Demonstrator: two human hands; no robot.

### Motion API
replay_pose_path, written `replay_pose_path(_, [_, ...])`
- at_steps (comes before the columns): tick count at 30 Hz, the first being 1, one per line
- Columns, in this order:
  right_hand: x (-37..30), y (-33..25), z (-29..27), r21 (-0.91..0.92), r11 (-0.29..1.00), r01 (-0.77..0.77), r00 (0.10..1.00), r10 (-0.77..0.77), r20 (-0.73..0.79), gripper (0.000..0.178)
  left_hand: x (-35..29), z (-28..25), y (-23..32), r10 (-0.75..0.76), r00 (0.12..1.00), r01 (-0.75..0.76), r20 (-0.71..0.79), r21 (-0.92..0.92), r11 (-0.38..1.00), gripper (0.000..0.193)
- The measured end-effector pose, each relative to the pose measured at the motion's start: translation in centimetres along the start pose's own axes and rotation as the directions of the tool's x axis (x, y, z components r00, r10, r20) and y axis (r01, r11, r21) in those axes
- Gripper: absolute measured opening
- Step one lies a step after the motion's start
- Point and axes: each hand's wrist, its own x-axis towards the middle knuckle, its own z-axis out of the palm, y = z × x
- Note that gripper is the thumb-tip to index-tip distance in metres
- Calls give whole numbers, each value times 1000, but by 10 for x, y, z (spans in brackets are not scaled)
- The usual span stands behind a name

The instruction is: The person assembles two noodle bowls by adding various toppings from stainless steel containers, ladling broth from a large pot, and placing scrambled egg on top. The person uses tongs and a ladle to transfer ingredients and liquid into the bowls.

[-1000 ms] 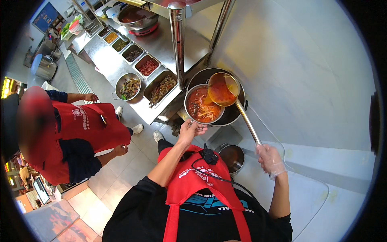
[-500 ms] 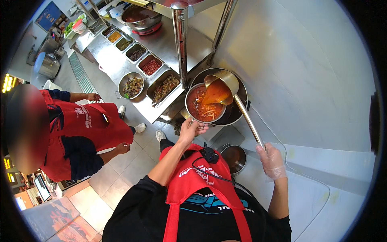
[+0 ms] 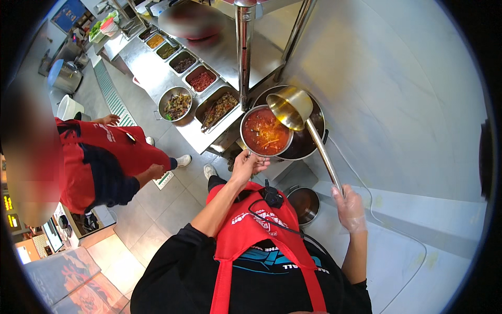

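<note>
My left hand (image 3: pixel 250 166), bare, is closed on the near edge of a round metal pot (image 3: pixel 242 138), where its handle seems to be; the fingers partly cover it. Red broth (image 3: pixel 260 137) with pale strips fills this pot. My right hand (image 3: pixel 349 210), in a clear plastic glove, grips the long handle of a large metal ladle (image 3: pixel 288 109). The ladle's cup is tipped over the pot's right side, its inside showing bare metal with an orange film. Beneath both stands a bigger, dark-looking stockpot (image 3: pixel 308 140), partly covered by the pot and the ladle.
On the steel counter (image 3: pixel 178 128) at left sit several food trays (image 3: pixel 201 81) and a two-handled bowl (image 3: pixel 175 103). A metal post (image 3: pixel 244 52) rises beside the pot. Another pot (image 3: pixel 303 204) stands low near my apron. A co-worker in a red apron (image 3: pixel 112 152) is at left.
The orange broth in the ladle has run out into the pot, and the ladle's cup now shows bare. Both hands stay nearly in place. The co-worker has shifted.
</note>
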Motion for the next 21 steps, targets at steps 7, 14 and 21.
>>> replay_pose_path(7, [9, 18, 12, 566, 671, -478, 868, 262, 422, 45, -1, -8, 5, 12, 1000, -12, -18, 4, 1000, 18])
replay_pose_path(14, [25, 42, 28, 669, 526, -524, 841, 198, 503, 56, -11, -21, 16, 0, 999, 0, -39, -2, 1000, 18])
replay_pose_path(21, [64, 57, 81, 654, 394, -645, 764, 329, 555, 59, -44, -43, 42, 6, 995, -6, -98, -7, 1000, 21])
